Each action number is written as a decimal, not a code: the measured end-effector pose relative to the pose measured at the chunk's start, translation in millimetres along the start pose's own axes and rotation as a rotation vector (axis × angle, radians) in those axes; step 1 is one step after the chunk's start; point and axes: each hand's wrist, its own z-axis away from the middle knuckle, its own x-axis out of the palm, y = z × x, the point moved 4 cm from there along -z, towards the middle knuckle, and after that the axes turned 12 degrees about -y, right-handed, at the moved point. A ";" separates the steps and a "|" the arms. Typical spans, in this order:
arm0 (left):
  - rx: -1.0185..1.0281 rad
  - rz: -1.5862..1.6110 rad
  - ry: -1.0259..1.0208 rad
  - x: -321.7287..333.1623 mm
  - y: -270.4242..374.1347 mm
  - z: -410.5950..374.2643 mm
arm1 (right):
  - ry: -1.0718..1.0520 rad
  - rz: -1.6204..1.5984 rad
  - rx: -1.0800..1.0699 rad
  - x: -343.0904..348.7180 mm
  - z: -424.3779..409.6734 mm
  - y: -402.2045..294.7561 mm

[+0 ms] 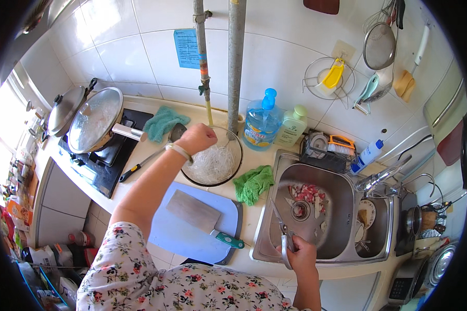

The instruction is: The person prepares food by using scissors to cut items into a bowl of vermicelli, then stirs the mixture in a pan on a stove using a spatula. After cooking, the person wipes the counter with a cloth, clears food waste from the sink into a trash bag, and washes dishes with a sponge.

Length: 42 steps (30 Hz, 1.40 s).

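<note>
My left hand [197, 138], with a bangle at the wrist, is closed above a glass bowl [239, 155] of translucent noodles [214, 165]; whether its fingers hold a strand cannot be told. In my right hand [303, 254] are metal kitchen scissors [284, 237], their blades parted and pointing up over the sink's left edge. Below the bowl, a cleaver [194, 212] with a green handle lies on a blue cutting board [171, 237]. Beside the bowl's right side is a crumpled green cloth [253, 184].
Left stands a gas stove [113, 179] with a lidded pan [95, 120]. A ladle [142, 165] and teal cloth [165, 123] lie beside it. Bottles [261, 124] stand behind the sink [334, 241], which holds reddish scraps [309, 194]. A faucet [385, 177] reaches over the sink's right side.
</note>
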 end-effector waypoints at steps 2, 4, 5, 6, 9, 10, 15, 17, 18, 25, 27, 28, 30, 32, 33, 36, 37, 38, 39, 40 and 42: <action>-0.001 0.138 0.035 -19.3 8.6 12.3 | 0.017 0.027 0.011 -6.8 1.4 -10.8; -0.050 0.284 0.088 -35.7 14.9 23.4 | 0.012 0.030 0.000 -10.0 0.3 -18.5; -0.049 0.341 0.085 -39.4 17.2 23.8 | 0.010 0.031 -0.006 -10.2 -0.6 -20.3; -0.052 0.405 0.082 -40.7 17.5 25.5 | 0.017 0.059 -0.035 -9.7 -2.1 -19.0; -0.023 0.478 0.085 -37.9 13.4 29.6 | 0.018 0.098 -0.096 -8.2 -8.5 -18.3; -0.007 0.482 0.088 -34.3 10.9 30.3 | 0.004 0.081 -0.101 -9.8 -11.2 -27.2; 0.096 -0.236 -0.132 10.3 10.6 37.1 | -0.010 0.098 -0.136 -10.2 -15.2 -40.6; 0.046 -0.258 -0.117 12.4 37.8 33.1 | -0.005 0.044 -0.142 -9.7 -14.0 -40.6; 0.098 -0.113 -0.045 10.8 44.8 25.9 | -0.010 0.044 -0.112 -8.1 -13.5 -35.0; -0.049 -0.446 -0.290 62.0 22.6 -36.8 | -0.002 -0.065 0.019 -2.1 -3.6 -7.9; 0.004 -0.354 -0.254 66.8 12.8 -42.1 | 0.013 -0.108 0.032 -2.3 0.0 1.8; -0.012 -0.307 -0.271 64.0 11.1 -43.7 | 0.019 -0.093 0.030 -3.6 1.1 3.1; -0.006 -0.232 -0.246 50.4 11.1 -42.8 | 0.023 -0.064 0.040 -7.0 3.3 4.1; 0.031 -0.175 -0.158 22.8 16.9 -30.5 | 0.009 -0.033 0.060 -11.3 5.2 1.7; 0.045 -0.175 -0.127 10.4 21.0 -21.7 | 0.007 -0.053 0.060 -11.1 5.2 3.8; 0.079 -0.140 -0.079 -19.4 36.9 -2.2 | 0.008 -0.090 0.043 -9.1 0.2 7.5; 0.070 -0.111 -0.064 -27.3 39.7 3.7 | 0.008 -0.087 0.025 -9.3 -2.4 5.3; 0.061 -0.083 -0.049 -35.0 41.7 9.5 | 0.009 -0.085 0.007 -9.5 -5.3 2.8; 0.052 -0.054 -0.033 -40.8 41.5 14.1 | -0.002 -0.064 -0.015 -9.2 -8.7 0.2; 0.076 -0.046 0.000 -45.0 41.4 17.8 | -0.012 -0.043 -0.037 -8.9 -12.3 -2.7; 0.086 0.034 0.047 -48.9 39.9 22.9 | -0.018 0.006 -0.075 -10.4 -18.2 -13.8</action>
